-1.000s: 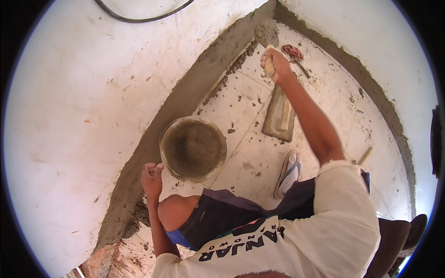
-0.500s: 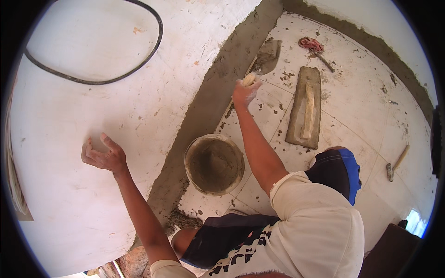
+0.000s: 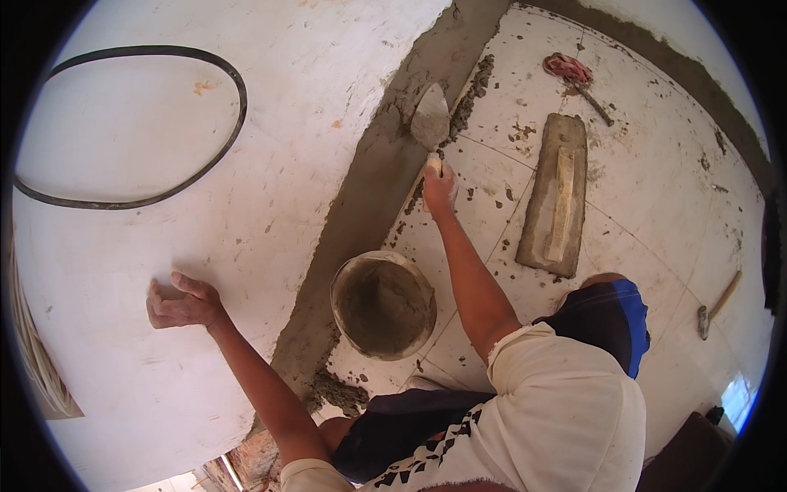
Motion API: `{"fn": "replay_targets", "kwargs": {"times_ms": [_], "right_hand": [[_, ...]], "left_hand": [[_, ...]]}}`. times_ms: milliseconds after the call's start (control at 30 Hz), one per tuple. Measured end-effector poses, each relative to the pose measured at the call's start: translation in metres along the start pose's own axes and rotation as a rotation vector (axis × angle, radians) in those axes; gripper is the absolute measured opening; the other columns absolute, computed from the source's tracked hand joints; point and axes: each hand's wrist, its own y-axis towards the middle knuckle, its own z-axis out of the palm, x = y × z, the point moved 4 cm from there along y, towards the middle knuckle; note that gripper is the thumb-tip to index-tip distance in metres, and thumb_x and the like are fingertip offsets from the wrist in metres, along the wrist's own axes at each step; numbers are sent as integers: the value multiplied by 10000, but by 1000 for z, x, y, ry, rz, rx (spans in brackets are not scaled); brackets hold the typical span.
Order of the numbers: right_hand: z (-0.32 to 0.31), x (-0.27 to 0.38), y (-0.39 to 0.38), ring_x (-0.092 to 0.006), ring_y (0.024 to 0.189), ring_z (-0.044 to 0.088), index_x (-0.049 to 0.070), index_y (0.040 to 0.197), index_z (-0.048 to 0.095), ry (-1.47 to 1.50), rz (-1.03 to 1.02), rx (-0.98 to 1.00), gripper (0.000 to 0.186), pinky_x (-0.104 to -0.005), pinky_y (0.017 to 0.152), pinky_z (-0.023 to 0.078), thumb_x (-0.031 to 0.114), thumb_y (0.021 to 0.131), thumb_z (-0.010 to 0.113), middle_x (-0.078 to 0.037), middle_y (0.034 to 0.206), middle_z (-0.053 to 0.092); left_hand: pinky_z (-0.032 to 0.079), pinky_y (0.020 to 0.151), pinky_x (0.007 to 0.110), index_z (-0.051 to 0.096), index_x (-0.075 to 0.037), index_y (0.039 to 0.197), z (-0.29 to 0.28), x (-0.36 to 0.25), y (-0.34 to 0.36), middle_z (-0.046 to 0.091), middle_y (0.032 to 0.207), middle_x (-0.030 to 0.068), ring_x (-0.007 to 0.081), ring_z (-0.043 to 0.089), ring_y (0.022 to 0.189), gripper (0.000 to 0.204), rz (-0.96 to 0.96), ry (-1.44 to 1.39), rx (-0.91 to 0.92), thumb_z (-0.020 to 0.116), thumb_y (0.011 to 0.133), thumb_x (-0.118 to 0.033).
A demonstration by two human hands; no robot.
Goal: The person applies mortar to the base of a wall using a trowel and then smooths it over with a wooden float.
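My right hand [image 3: 438, 182] grips the handle of a pointed trowel [image 3: 430, 119], its blade against the grey mortar band [image 3: 359, 186] along the foot of the white wall [image 3: 123, 246]. My left hand [image 3: 182, 302] rests on that white wall, fingers loosely bent and apart, holding nothing. A round bucket [image 3: 383, 305] smeared inside with grey mortar stands below my right hand, beside the band. Crumbs of mortar lie on the tiles along the band and near the trowel.
A long plastering float [image 3: 551, 197] lies on the tiled floor [image 3: 639, 246] to the right, with a red cloth [image 3: 566, 70] beyond. A hammer [image 3: 718, 302] lies at far right. A black hose [image 3: 234, 94] loops at upper left. Another mortar band [image 3: 697, 66] edges the curved-looking far wall.
My left hand has moved from beside the bucket leftward onto the white wall. My right hand has shifted left, swinging the trowel from near the far corner onto the mortar band.
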Motion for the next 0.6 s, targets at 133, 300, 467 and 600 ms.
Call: {"fn": "replay_targets", "kwargs": {"times_ms": [133, 300, 467, 600], "right_hand": [[3, -15, 28, -174, 619, 600, 10, 1053, 548, 396, 21, 211, 252, -345, 557, 513, 165, 881, 650, -79, 779, 599], [27, -12, 35, -120, 525, 550, 65, 979, 532, 386, 67, 384, 182, -301, 468, 493, 111, 862, 663, -35, 714, 562], [52, -19, -11, -120, 500, 542, 70, 974, 522, 292, 50, 440, 194, -297, 446, 479, 81, 836, 658, -23, 677, 542], [64, -21, -38, -119, 491, 541, 61, 974, 518, 327, 22, 455, 186, -301, 438, 477, 67, 842, 649, -23, 672, 540]], "left_hand": [[394, 891, 429, 530, -47, 1100, 2, -4, -1, 591, 1102, 82, 282, 454, 1048, 409, 8, 23, 13, 546, 993, -442], [412, 872, 446, 533, -51, 1101, 2, -6, -2, 583, 1075, 103, 297, 467, 1028, 432, -15, 12, 11, 547, 993, -469], [398, 887, 416, 548, -44, 1088, 0, -4, 0, 598, 1094, 72, 273, 459, 1043, 386, -10, 1, -21, 559, 989, -417], [409, 871, 413, 550, -36, 1079, 2, -6, 0, 594, 1087, 83, 274, 459, 1038, 385, -6, -10, -24, 562, 987, -410]]}}
